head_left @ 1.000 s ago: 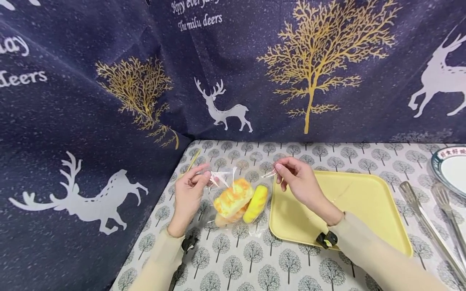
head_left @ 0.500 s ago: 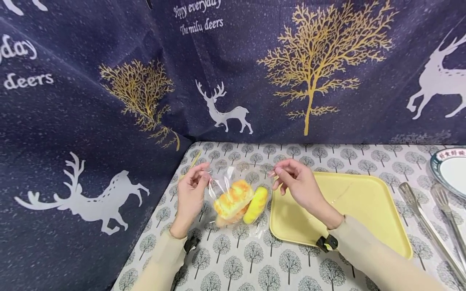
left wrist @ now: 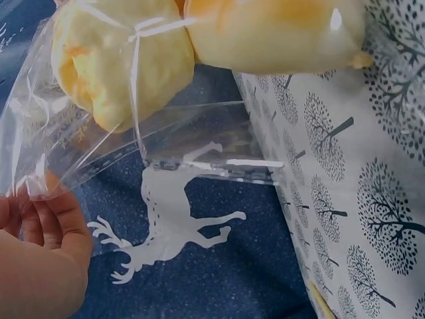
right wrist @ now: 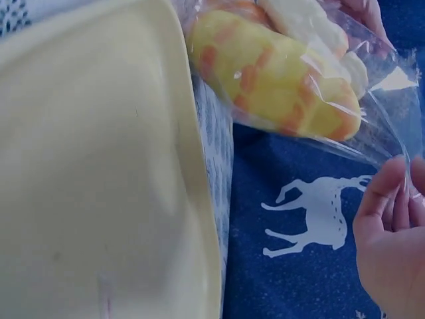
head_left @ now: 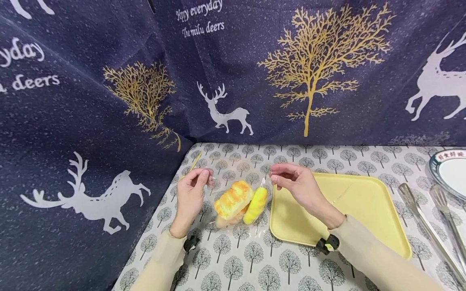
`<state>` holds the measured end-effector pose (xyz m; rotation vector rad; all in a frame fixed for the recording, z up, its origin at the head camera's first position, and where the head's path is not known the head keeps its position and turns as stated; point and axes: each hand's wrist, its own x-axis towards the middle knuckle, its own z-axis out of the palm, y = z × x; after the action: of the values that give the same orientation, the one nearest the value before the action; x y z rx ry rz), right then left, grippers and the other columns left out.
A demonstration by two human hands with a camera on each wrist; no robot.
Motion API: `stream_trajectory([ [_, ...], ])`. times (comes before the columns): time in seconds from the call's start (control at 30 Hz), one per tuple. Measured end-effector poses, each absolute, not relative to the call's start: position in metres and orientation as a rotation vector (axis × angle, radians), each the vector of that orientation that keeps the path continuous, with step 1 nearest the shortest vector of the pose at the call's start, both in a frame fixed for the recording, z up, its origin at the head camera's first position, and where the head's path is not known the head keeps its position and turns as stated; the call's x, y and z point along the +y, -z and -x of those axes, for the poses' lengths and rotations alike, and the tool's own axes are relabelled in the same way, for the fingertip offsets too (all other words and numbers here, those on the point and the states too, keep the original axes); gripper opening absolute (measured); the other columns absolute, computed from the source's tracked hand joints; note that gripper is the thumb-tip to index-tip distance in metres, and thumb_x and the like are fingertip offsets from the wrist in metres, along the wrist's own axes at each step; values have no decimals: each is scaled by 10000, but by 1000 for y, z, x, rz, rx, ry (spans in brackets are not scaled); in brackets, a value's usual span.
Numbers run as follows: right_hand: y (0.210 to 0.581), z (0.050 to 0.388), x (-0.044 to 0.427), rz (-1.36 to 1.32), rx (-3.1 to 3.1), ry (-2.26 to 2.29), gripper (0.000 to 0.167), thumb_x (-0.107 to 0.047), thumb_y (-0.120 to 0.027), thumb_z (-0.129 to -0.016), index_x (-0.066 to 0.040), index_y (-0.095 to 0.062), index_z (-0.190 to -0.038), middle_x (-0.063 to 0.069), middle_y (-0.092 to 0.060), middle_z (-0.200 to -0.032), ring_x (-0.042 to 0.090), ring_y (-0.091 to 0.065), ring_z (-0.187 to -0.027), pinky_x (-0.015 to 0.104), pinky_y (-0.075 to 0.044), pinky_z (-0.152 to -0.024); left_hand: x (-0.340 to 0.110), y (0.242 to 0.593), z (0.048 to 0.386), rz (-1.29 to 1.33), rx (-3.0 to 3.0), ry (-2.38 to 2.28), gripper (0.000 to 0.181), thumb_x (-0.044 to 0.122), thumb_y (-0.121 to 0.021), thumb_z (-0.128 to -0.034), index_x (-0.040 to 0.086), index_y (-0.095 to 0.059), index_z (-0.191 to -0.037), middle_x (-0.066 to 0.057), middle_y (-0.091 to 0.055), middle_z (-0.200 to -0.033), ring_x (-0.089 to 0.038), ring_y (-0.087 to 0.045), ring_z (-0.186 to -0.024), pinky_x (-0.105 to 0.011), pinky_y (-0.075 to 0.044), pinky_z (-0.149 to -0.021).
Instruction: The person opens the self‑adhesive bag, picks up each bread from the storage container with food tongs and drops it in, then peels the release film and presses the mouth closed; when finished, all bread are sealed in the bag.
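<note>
A clear plastic bag [right wrist: 398, 83] holds several toy-like breads. Inside it are an orange-topped cream loaf [head_left: 233, 199], a yellow bread roll [head_left: 256, 205] with orange stripes, and a tan bread [head_left: 227, 221] partly hidden under the loaf. My left hand [head_left: 190, 198] pinches the bag's edge at the left, thumb against fingers. On the opposite side, my right hand [head_left: 302, 186] pinches the other end of the edge, above the tray's near-left area. The film stretches between both hands, and its creases shine in the two wrist views.
Right of the bag lies a yellow tray [head_left: 349, 214]. Two metal utensils, a slotted turner [head_left: 418, 208] and another slotted tool [head_left: 445, 206], lie beyond it near a green-rimmed plate [head_left: 435, 171]. A thin yellow strip [head_left: 195, 160] sits behind my left hand. Dark cloth walls enclose the back and left.
My right hand has shifted slightly left and down at the bag's edge. My left fingertips are a little lower, and the bright creases in the film have moved. The breads stay put.
</note>
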<state>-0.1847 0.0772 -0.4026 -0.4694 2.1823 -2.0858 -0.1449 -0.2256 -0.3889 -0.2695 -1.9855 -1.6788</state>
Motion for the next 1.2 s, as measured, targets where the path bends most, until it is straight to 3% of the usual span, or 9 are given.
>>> stream_trajectory([
  [0.13, 404, 188, 81, 494, 2251, 2012, 260, -45, -715, -1019, 57, -747, -1256, -158, -779, -989, 55, -691, -782, 224, -623, -753, -228, 389, 143, 226, -2024, 1629, 173, -26, -634, -1052, -163, -734, -1087, 188, -761, -915, 49, -694, -747, -121, -578, -707],
  [0.33, 403, 188, 84, 542, 2368, 1961, 165, -62, -710, -1032, 29, -794, -1142, 134, -806, -1158, 69, -670, -816, 259, -634, -717, -231, 388, 141, 211, -2073, 1547, 158, -19, -662, -1037, -131, -754, -1099, 263, -749, -976, 62, -685, -780, -121, -574, -722],
  [0.43, 401, 188, 83, 581, 2381, 1961, 168, -63, -702, -1039, 33, -796, -1140, 201, -797, -1182, 64, -672, -836, 262, -638, -715, -234, 387, 140, 239, -2077, 1546, 155, -37, -657, -1032, -139, -750, -1103, 269, -743, -969, 56, -681, -772, -119, -577, -718],
  [0.73, 400, 186, 81, 601, 2493, 2022, 184, -51, -701, -1039, 22, -792, -1181, 88, -738, -815, 77, -656, -660, 243, -584, -621, -243, 385, 142, 294, -2040, 1602, 146, -115, -712, -957, -170, -748, -1088, 154, -752, -817, 8, -684, -685, -130, -558, -643],
  [0.9, 400, 183, 83, 665, 2509, 2070, 158, -37, -718, -1022, 6, -809, -1143, 20, -751, -801, 70, -667, -678, 228, -545, -591, -250, 387, 144, 377, -1962, 1781, 165, -172, -691, -936, -188, -731, -1095, 128, -776, -797, -18, -723, -678, -170, -620, -677],
  [0.97, 401, 182, 85, 720, 2493, 2097, 156, -11, -713, -1015, 6, -812, -1135, -20, -747, -802, 67, -667, -689, 229, -530, -578, -253, 389, 145, 415, -1949, 1829, 196, -189, -681, -928, -89, -788, -1058, 114, -785, -796, -19, -736, -682, -176, -629, -684],
  [1.1, 406, 179, 89, 887, 2444, 2163, 162, 87, -693, -986, 43, -807, -1092, -143, -754, -868, 40, -680, -737, 202, -561, -616, -261, 392, 146, 505, -1942, 1904, 432, -205, -666, -924, 177, -843, -1023, 111, -804, -819, -5, -750, -700, -171, -636, -703],
  [1.2, 411, 178, 92, 1050, 2368, 2222, 201, 175, -676, -944, 69, -803, -1057, -135, -795, -976, 32, -720, -817, 183, -617, -711, -266, 394, 148, 620, -1910, 1978, 445, -179, -671, -941, 219, -845, -1037, 99, -818, -863, -14, -756, -735, -174, -636, -723],
])
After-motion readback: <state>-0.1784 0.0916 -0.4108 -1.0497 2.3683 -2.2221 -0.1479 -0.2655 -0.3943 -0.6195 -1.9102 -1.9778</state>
